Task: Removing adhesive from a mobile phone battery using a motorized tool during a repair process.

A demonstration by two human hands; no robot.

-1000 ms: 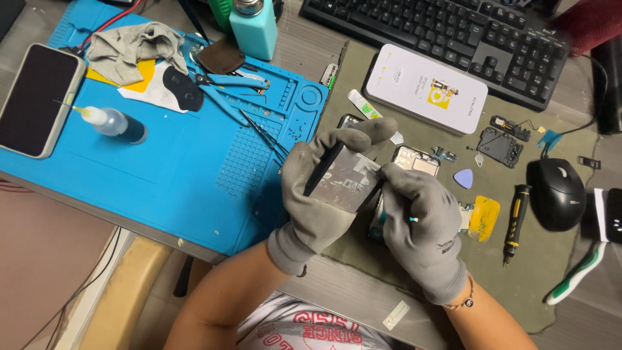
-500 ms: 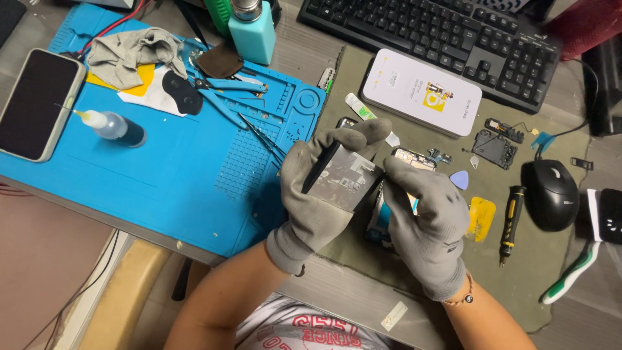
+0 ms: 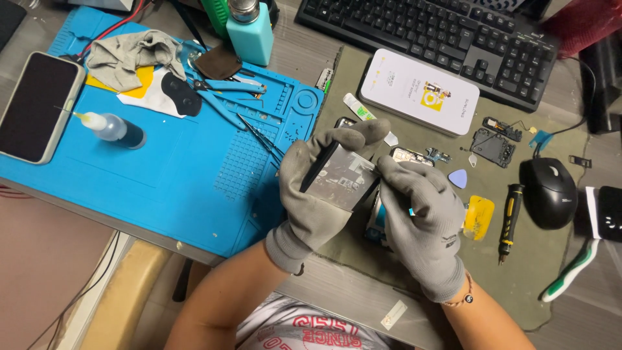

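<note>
Both hands wear grey gloves. My left hand [image 3: 317, 194] grips a flat phone screen panel [image 3: 340, 178] by its edges, its silvery back face turned up and tilted. My right hand [image 3: 421, 223] is curled against the panel's right edge and holds a small blue tool tip [image 3: 411, 211] between its fingers. Under the hands lies an opened phone body [image 3: 414, 157] on the olive mat [image 3: 531, 272], mostly hidden.
A blue work mat [image 3: 162, 175] at left carries a dropper bottle [image 3: 110, 126], tweezers, a grey cloth [image 3: 133, 52] and a dark phone [image 3: 35, 107]. A white box [image 3: 418, 91], keyboard [image 3: 427, 32], mouse [image 3: 549, 192], screwdriver [image 3: 508, 220], blue pick [image 3: 459, 178] and small phone parts [image 3: 495, 146] lie to the right.
Both hands and the panel stay nearly in place. My right hand has shifted slightly on the panel's edge; the view has drifted a little.
</note>
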